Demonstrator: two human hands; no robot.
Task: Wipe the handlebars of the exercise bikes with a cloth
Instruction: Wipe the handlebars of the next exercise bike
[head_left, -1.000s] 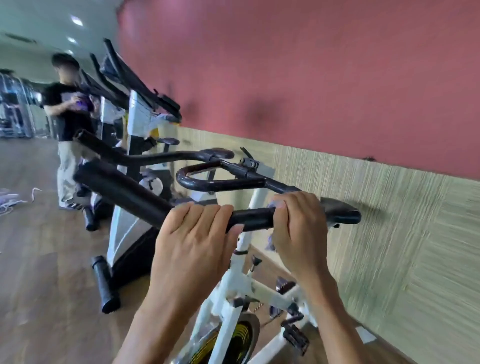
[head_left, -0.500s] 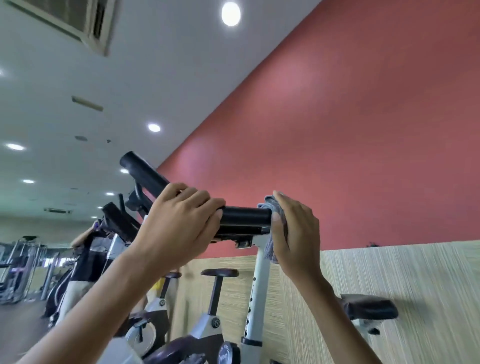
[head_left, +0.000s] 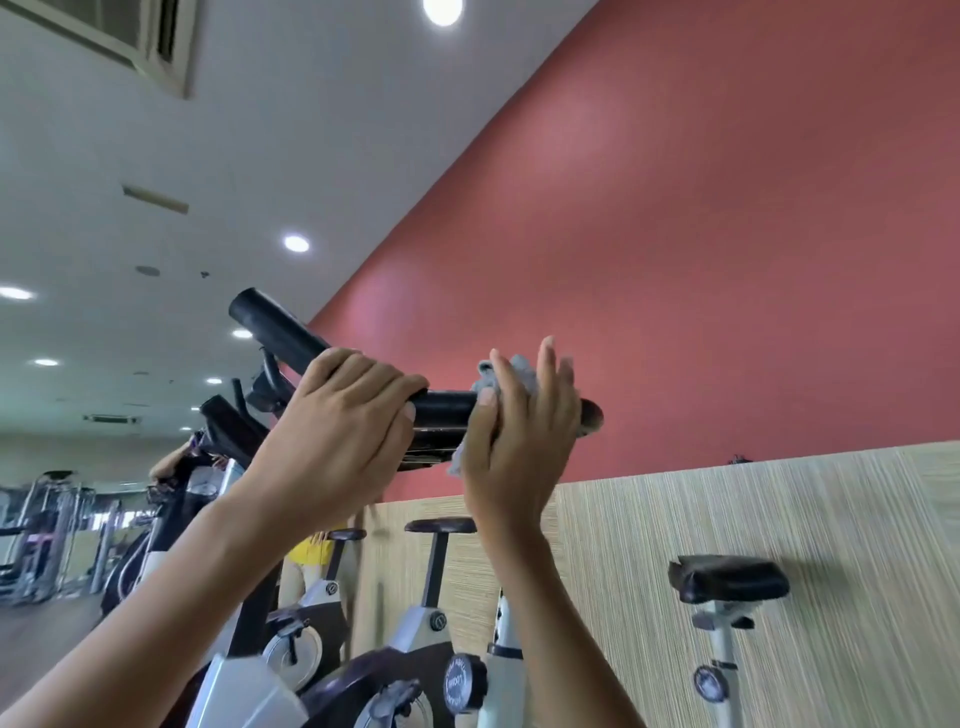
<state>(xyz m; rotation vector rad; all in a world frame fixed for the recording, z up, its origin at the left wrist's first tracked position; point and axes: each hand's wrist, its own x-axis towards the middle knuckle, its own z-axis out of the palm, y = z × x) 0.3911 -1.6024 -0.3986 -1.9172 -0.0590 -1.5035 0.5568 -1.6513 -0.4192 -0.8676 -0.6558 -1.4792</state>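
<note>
A black padded handlebar (head_left: 447, 410) of the nearest exercise bike runs across the middle of the head view, seen from below. My left hand (head_left: 343, 431) is wrapped around its left part. My right hand (head_left: 519, 431) presses a grey cloth (head_left: 519, 371) against the bar's right part, thumb on the near side, fingers stretched upward. The cloth pokes out above my fingers and below my palm. The bar's right end (head_left: 592, 415) shows just past my right hand.
Behind stand several more exercise bikes with black saddles (head_left: 727, 577) along a beige striped wall panel (head_left: 779, 519) under a red wall. A person (head_left: 176, 467) stands at another bike to the far left. Gym machines (head_left: 47, 535) fill the far left.
The camera tilted up from the floor to the ceiling. My right hand slid right along the bar with the cloth and its fingers spread upward. My left hand kept its grip.
</note>
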